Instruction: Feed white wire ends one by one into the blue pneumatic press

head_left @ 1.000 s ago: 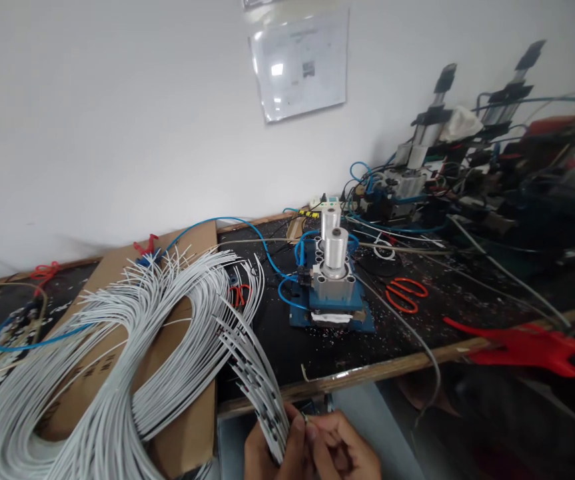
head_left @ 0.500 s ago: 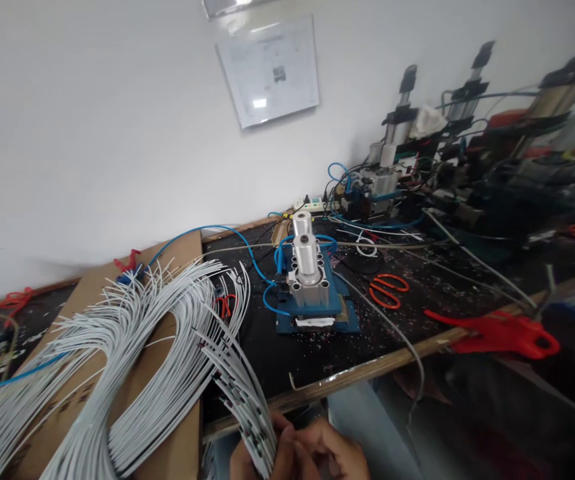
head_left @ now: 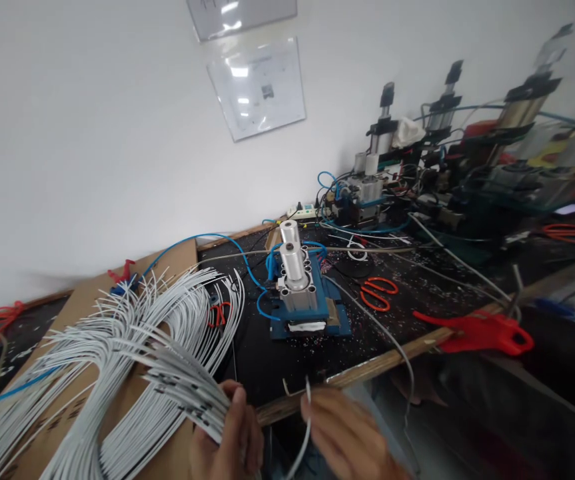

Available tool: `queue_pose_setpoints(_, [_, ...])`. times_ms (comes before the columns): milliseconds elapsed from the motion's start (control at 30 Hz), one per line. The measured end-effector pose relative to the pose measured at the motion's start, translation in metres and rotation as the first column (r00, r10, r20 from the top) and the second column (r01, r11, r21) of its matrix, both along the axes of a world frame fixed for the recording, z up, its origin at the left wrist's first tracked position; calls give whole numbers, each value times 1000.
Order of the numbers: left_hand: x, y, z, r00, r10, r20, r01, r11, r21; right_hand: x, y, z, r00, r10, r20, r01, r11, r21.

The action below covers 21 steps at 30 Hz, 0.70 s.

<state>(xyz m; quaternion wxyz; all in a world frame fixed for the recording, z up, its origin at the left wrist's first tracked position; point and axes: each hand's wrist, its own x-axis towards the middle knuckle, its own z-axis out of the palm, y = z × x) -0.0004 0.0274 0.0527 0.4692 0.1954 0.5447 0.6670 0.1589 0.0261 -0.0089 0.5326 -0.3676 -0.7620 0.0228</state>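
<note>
Head cam: L hand (head_left: 230,433) gripping thin, smooth wht cable sheaf (head_left: 184,390) w/ dark-banded ends, in front of lg looped cable bundle (head_left: 132,353) on flat brn cardbd (head_left: 180,453); R hand (head_left: 347,433), blurred, pinching single curved wht cable (head_left: 303,447) nr rough wood edge (head_left: 387,360).

On the black bench (head_left: 274,361), find a blue-based metal device (head_left: 298,298), with cardboard (head_left: 81,297) toward its eight o'clock, orange looped handles (head_left: 381,293) at three.

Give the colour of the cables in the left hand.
The cables are whitish grey with dark bits near the left hand; head view shows it.
</note>
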Motion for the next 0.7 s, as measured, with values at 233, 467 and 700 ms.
queue_pose_setpoints(233, [15, 12, 36, 999, -24, 21, 19, 976, 215, 6, 47, -26, 981, -186, -54, 188, 982, 35])
queue_pose_setpoints(467, [15, 19, 25, 997, -74, -31, 80, 958, 276, 4, 57, -32, 969, -243, -54, 242, 970, -23])
queue_pose_setpoints(700, [40, 2, 40, 1000, -7, -31, 15, 965, 264, 0, 66, -37, 966, -254, -47, 252, 967, -47])
